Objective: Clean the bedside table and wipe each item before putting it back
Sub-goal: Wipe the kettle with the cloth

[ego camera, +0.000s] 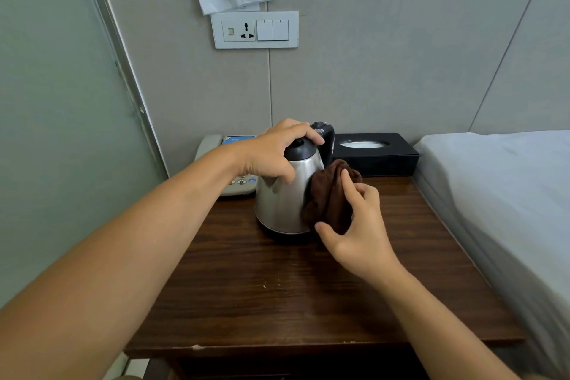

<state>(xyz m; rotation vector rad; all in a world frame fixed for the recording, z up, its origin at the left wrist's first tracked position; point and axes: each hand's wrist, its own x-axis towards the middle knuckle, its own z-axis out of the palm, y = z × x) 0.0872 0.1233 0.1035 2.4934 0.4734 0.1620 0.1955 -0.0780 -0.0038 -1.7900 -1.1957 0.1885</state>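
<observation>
Dark wood bedside table (277,302) between grey wall (385,55) and bed (499,182)

I see a kettle (282,197) of shiny silver metal with a black lid and black handle. The cloth (331,197) against it is dark brown. The bedside table (277,293) is dark brown with a wood grain pattern. The tissue box (374,153) is black, its tissue white. The telephone (222,160) is light grey with a blue label. The wall panel (385,55) is beige-grey, the socket plate (255,29) white, the mattress (499,182) white.
</observation>
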